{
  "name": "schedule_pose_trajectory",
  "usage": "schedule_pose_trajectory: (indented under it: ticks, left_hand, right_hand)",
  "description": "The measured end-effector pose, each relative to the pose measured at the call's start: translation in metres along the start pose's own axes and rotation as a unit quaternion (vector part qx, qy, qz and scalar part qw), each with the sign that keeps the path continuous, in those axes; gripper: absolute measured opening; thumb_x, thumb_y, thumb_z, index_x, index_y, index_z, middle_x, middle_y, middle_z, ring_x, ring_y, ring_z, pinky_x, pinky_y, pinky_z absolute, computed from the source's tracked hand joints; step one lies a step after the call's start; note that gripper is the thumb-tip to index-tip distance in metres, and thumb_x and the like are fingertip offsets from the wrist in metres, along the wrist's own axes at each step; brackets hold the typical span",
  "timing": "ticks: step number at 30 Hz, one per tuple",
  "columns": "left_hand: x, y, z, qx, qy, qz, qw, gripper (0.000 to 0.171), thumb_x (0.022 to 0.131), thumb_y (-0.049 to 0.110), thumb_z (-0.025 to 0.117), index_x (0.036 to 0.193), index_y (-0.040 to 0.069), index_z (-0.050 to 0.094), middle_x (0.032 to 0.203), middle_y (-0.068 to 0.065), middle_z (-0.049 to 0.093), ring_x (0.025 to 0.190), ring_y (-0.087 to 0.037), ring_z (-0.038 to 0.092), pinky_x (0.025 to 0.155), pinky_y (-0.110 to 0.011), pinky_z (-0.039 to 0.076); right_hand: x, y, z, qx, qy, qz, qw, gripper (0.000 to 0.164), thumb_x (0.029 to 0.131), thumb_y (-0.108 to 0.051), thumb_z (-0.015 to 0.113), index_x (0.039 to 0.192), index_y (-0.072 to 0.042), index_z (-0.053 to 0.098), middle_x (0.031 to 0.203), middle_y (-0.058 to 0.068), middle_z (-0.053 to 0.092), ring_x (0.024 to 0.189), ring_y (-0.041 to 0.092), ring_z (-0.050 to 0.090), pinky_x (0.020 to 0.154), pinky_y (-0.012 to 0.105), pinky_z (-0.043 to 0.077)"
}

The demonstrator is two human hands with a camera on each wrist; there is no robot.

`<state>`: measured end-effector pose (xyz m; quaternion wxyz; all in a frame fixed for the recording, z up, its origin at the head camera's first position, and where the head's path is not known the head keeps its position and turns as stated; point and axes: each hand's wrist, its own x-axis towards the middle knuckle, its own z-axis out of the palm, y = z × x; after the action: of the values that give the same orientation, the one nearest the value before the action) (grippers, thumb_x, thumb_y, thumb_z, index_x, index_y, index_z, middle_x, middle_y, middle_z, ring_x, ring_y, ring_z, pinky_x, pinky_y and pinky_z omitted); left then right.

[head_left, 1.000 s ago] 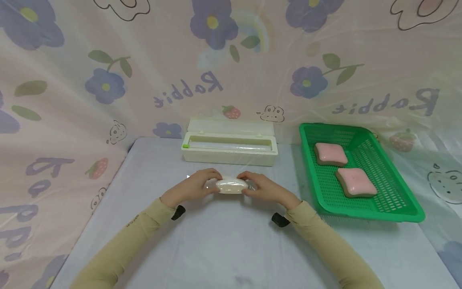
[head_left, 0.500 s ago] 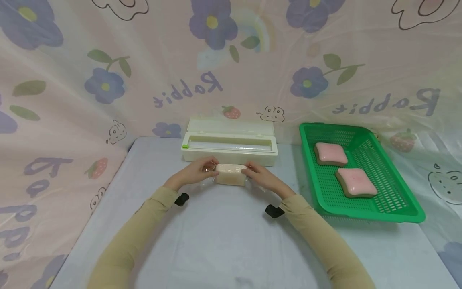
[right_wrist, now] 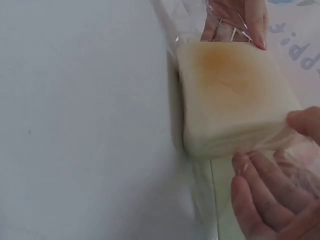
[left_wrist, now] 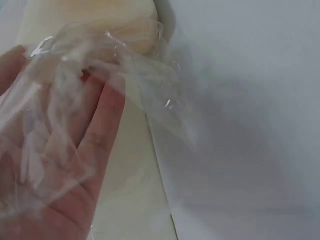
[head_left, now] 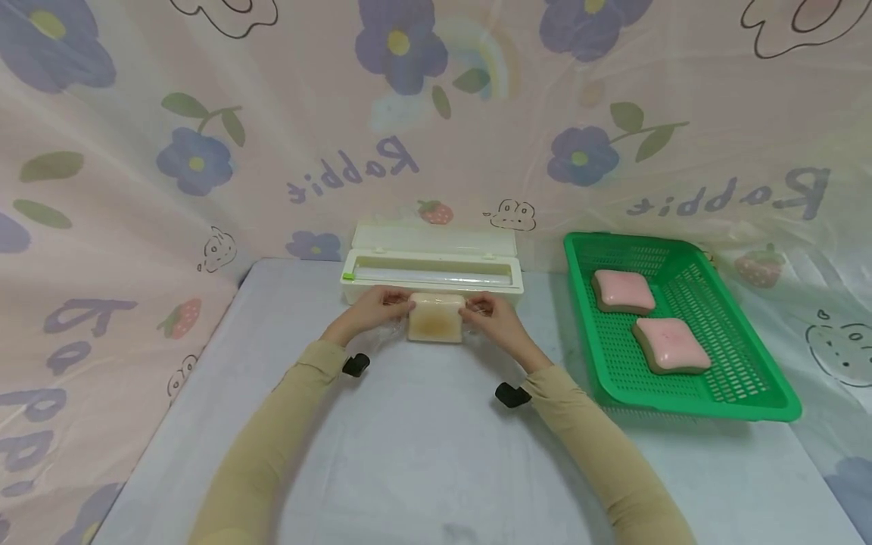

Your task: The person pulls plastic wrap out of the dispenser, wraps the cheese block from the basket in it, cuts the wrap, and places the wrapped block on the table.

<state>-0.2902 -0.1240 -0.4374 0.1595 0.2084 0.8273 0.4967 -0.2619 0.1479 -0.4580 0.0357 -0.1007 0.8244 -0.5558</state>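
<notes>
A white, bread-slice-shaped block (head_left: 434, 319) with a toasted brown patch is held up between both hands, its browned face tilted toward me. Clear plastic film (left_wrist: 167, 102) covers it and hangs loose past its sides. My left hand (head_left: 371, 312) grips the block's left edge; in the left wrist view the film drapes over that palm and its fingers. On the right edge my right hand (head_left: 499, 319) has its thumb on the front face and its fingers behind and below. Right behind the block stands a cream cling film box (head_left: 354, 291), lid raised, a film roll inside.
On the right side of the white-covered table (head_left: 409, 454) is a green plastic basket (head_left: 695, 412). It holds two pink-topped, bread-shaped blocks, one a pink block (head_left: 671, 344) nearer the front. A printed cloth (head_left: 272, 113) hangs behind the table.
Both hands have moved the block away from me, toward the film box. It has been tilted up, so its browned face now shows instead of its edge.
</notes>
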Motion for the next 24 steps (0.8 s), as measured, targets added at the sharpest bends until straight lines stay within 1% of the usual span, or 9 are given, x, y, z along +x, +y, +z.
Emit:
schedule_pose_trajectory:
  ticks: [3,7,9,11,13,15,18,21,24]
  left_hand:
    - [0.003,0.002,0.000,-0.008,0.012,-0.014,0.9998,0.039,0.095,0.024,0.062,0.123,-0.003,0.060,0.098,-0.011,0.068,0.081,-0.018,0.063,0.073,-0.032,0.055]
    - [0.006,0.003,0.001,0.009,0.038,-0.021,0.9990,0.040,0.094,0.027,0.064,0.118,-0.005,0.063,0.090,-0.011,0.070,0.073,-0.014,0.062,0.066,-0.026,0.052]
    - [0.006,0.002,0.000,0.013,0.052,-0.027,0.9982,0.040,0.092,0.029,0.066,0.114,-0.004,0.066,0.086,-0.011,0.071,0.071,-0.015,0.062,0.064,-0.026,0.052]
    - [0.003,0.001,-0.001,0.015,0.058,-0.037,0.9975,0.042,0.090,0.034,0.068,0.112,-0.002,0.068,0.087,-0.012,0.071,0.073,-0.016,0.064,0.066,-0.027,0.052]
    - [-0.003,-0.001,-0.004,0.024,0.066,-0.058,0.9958,0.047,0.086,0.042,0.071,0.111,0.002,0.069,0.089,-0.009,0.071,0.077,-0.017,0.064,0.069,-0.028,0.053]
    - [-0.012,-0.002,-0.009,0.039,0.071,-0.081,0.9934,0.050,0.079,0.048,0.075,0.108,0.006,0.071,0.089,-0.007,0.071,0.079,-0.018,0.064,0.071,-0.030,0.052]
    - [-0.027,-0.004,-0.015,0.054,0.074,-0.106,0.9901,0.054,0.071,0.049,0.082,0.105,0.009,0.071,0.086,-0.003,0.070,0.077,-0.017,0.062,0.067,-0.031,0.051]
    - [-0.041,-0.011,-0.019,0.046,0.064,-0.102,0.9917,0.051,0.071,0.040,0.085,0.105,0.005,0.070,0.083,-0.004,0.070,0.075,-0.017,0.062,0.065,-0.031,0.051]
    - [-0.050,-0.018,-0.020,0.006,0.053,-0.089,0.9946,0.043,0.078,0.026,0.081,0.108,-0.001,0.067,0.087,-0.010,0.071,0.080,-0.021,0.065,0.070,-0.033,0.054]
  right_hand:
    - [0.003,0.000,0.001,0.019,0.016,0.018,1.000,0.028,0.089,-0.021,0.070,0.104,0.002,0.063,0.091,0.014,0.067,0.083,0.025,0.065,0.066,0.030,0.053]
    - [0.005,0.002,0.000,0.030,0.023,0.021,0.999,0.031,0.088,-0.026,0.072,0.100,0.002,0.065,0.091,0.017,0.069,0.084,0.031,0.067,0.065,0.028,0.052]
    - [0.004,0.002,-0.002,0.018,0.021,0.011,1.000,0.031,0.088,-0.027,0.072,0.100,0.001,0.066,0.092,0.016,0.070,0.085,0.030,0.067,0.065,0.027,0.052]
    - [0.001,0.003,-0.006,-0.009,0.022,0.000,1.000,0.031,0.087,-0.027,0.073,0.101,-0.001,0.067,0.095,0.013,0.070,0.087,0.027,0.066,0.068,0.027,0.052]
    - [-0.005,0.002,-0.012,-0.045,0.026,-0.008,0.999,0.032,0.084,-0.027,0.075,0.104,-0.003,0.067,0.097,0.010,0.070,0.089,0.023,0.064,0.071,0.027,0.052]
    - [-0.012,0.002,-0.018,-0.080,0.033,-0.008,0.996,0.034,0.082,-0.026,0.078,0.106,-0.004,0.067,0.099,0.008,0.069,0.089,0.020,0.062,0.073,0.028,0.051]
    - [-0.023,0.004,-0.027,-0.103,0.043,-0.003,0.994,0.038,0.080,-0.023,0.079,0.108,-0.001,0.066,0.098,0.009,0.069,0.087,0.020,0.062,0.073,0.029,0.051]
    - [-0.031,0.006,-0.033,-0.107,0.056,0.004,0.993,0.030,0.082,-0.018,0.078,0.103,0.001,0.067,0.091,0.010,0.069,0.082,0.021,0.064,0.069,0.026,0.052]
    - [-0.035,0.009,-0.037,-0.093,0.066,0.010,0.993,0.020,0.085,-0.013,0.074,0.096,0.003,0.067,0.084,0.010,0.069,0.079,0.026,0.066,0.063,0.022,0.051]
